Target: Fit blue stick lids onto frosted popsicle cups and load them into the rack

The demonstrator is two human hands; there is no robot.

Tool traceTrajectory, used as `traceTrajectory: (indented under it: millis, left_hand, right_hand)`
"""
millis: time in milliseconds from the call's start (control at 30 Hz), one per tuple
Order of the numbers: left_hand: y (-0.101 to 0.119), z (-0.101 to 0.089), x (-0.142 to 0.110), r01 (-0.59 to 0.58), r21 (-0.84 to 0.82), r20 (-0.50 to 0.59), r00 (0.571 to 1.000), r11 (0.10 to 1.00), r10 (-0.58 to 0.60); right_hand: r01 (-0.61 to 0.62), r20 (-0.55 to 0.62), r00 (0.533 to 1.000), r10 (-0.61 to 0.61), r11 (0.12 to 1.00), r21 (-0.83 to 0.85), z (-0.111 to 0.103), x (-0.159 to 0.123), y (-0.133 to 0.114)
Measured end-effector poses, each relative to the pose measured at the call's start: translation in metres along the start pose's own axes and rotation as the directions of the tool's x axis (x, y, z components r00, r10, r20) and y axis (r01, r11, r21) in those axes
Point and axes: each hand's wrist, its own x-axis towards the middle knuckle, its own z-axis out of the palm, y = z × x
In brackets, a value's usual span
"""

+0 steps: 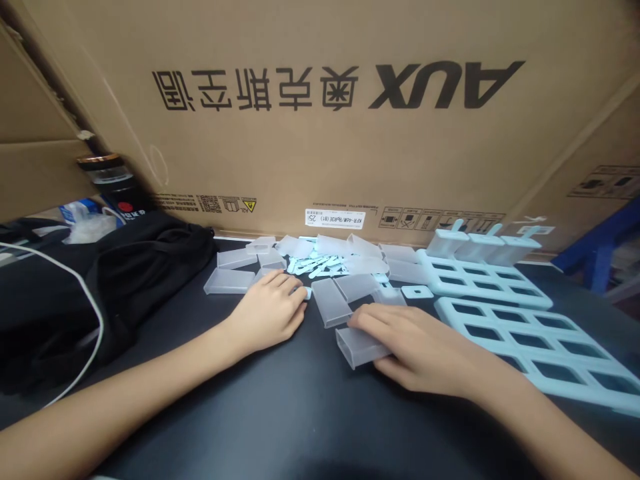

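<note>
My right hand (417, 347) grips a frosted popsicle mold cup (361, 348), which lies on its side with its open end facing left. The fingers of my left hand (273, 310) are curled over a small light-blue lid (308, 293), of which only an edge shows. Between and beyond my hands lie several loose frosted cups (330, 303) and a pile of light-blue popsicle sticks (320, 265). A light-blue lid with a slot (418, 292) rests flat to the right of the pile.
At the right are two light-blue mold racks (533, 340); the farther one bears three cups with sticks (477, 247). A large cardboard box (340, 153) walls off the back. Black fabric (150, 273), a white cable (97, 300) and a dark bottle (117, 183) are at left.
</note>
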Motion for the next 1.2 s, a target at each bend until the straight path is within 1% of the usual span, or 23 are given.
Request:
traceTrajectory:
  millis: [100,167,267,333,367,433,500,567,633,733,833,933,1033,1133,1200]
  left_hand:
    - [0.002,-0.009,0.001,-0.075,-0.076,0.090,0.993,0.994,0.082]
    - [0.003,-0.017,0.000,-0.148,-0.206,0.115,0.978,0.967,0.174]
    - [0.005,-0.021,-0.003,-0.236,-0.446,0.097,0.946,0.863,0.309]
    - [0.008,-0.017,-0.004,-0.259,-0.567,0.068,0.931,0.782,0.358]
    - [0.010,-0.014,-0.005,-0.256,-0.610,0.055,0.930,0.750,0.363]
    - [0.015,-0.007,-0.004,-0.213,-0.662,0.047,0.945,0.718,0.323]
    - [0.018,-0.001,-0.003,-0.137,-0.688,0.061,0.968,0.713,0.245]
    - [0.019,0.002,-0.002,-0.071,-0.708,0.078,0.981,0.702,0.178]
    - [0.019,0.003,-0.002,-0.020,-0.734,0.089,0.988,0.679,0.124]
    - [0.019,0.003,-0.003,0.046,-0.775,0.107,0.993,0.631,0.058]
    - [0.019,0.004,-0.003,0.094,-0.803,0.133,0.991,0.588,0.024]
    - [0.018,0.007,-0.003,0.131,-0.814,0.157,0.988,0.565,-0.002]
    - [0.017,0.009,-0.003,0.149,-0.822,0.166,0.986,0.550,-0.020]
    - [0.016,0.011,-0.002,0.154,-0.828,0.171,0.985,0.540,-0.019]
    - [0.016,0.010,-0.002,0.147,-0.840,0.171,0.985,0.522,-0.002]
  right_hand:
    - [0.019,-0.041,0.999,-0.020,1.000,-0.019,0.008,0.000,0.002]
    - [0.039,-0.068,0.997,-0.042,0.998,-0.039,0.013,0.001,0.002]
    - [0.054,-0.101,0.993,-0.058,0.998,-0.045,0.018,0.004,0.001]
    - [0.026,-0.107,0.994,-0.030,0.999,-0.039,0.018,0.005,0.001]
    - [0.004,-0.110,0.994,-0.008,0.999,-0.032,0.017,0.005,0.001]
    - [-0.045,-0.125,0.991,0.046,0.999,0.014,0.012,0.004,0.003]
    - [-0.097,-0.152,0.982,0.114,0.989,0.114,0.006,0.000,0.007]
    - [-0.145,-0.183,0.966,0.185,0.966,0.212,-0.001,-0.005,0.010]
    - [-0.159,-0.217,0.952,0.217,0.954,0.253,-0.006,-0.008,0.011]
    - [-0.113,-0.236,0.956,0.176,0.959,0.259,-0.008,-0.009,0.008]
    - [-0.067,-0.228,0.965,0.130,0.962,0.264,-0.003,-0.007,0.004]
    - [-0.066,-0.267,0.951,0.154,0.949,0.309,0.002,-0.006,0.004]
    - [-0.050,-0.304,0.939,0.159,0.940,0.336,0.002,-0.005,0.005]
    - [-0.018,-0.288,0.951,0.111,0.952,0.306,0.000,-0.004,0.003]
    - [-0.007,-0.275,0.958,0.080,0.966,0.258,0.000,-0.003,0.000]
